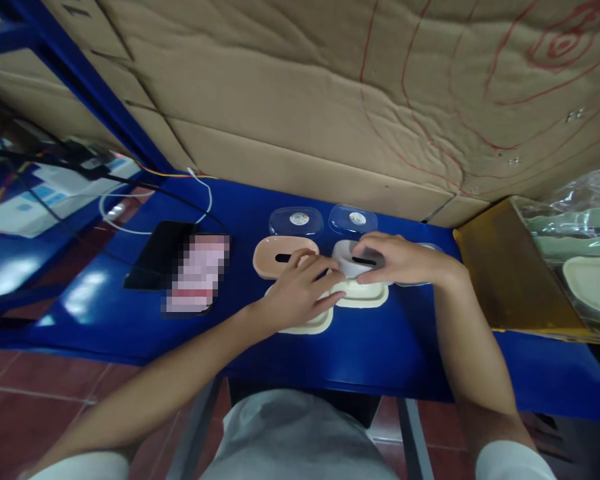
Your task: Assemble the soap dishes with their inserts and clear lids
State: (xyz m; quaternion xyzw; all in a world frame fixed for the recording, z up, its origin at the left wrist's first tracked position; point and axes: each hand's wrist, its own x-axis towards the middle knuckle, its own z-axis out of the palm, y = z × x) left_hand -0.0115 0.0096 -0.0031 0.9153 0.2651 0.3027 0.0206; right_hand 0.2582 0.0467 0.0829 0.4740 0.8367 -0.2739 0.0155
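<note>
One brown cardboard sheet (290, 113), upright, creased, red lines drawn on it. One blue tabletop (380, 353), glossy. One open cardboard box (510, 267), right side, holding pale green and cream pieces, some in clear film.

Two bare hands. Right hand (400, 260): thumb in front, fingers behind, grasping a whitish slotted dish (345, 253). Left hand (297, 293): fingers bent and parted, reaching past the peach dish towards the whitish one; whether they press on anything, cannot tell.

One phone (197, 273), display blurred, beside a flat black item (155, 257).

Two slotted dishes: the peach dish (265, 257), left; the whitish, right, behind and close to the front cream tray (365, 295). A second cream tray (310, 327) lies partly under the left hand. Two clear covers (280, 223) (337, 220) behind the dishes, each with one round label.

Risks, as judged: crowded rims could catch, tipping the whitish dish or shoving a tray; smooth plastic on a glossy surface may skid; the right forearm, crossing low, could brush the box.
</note>
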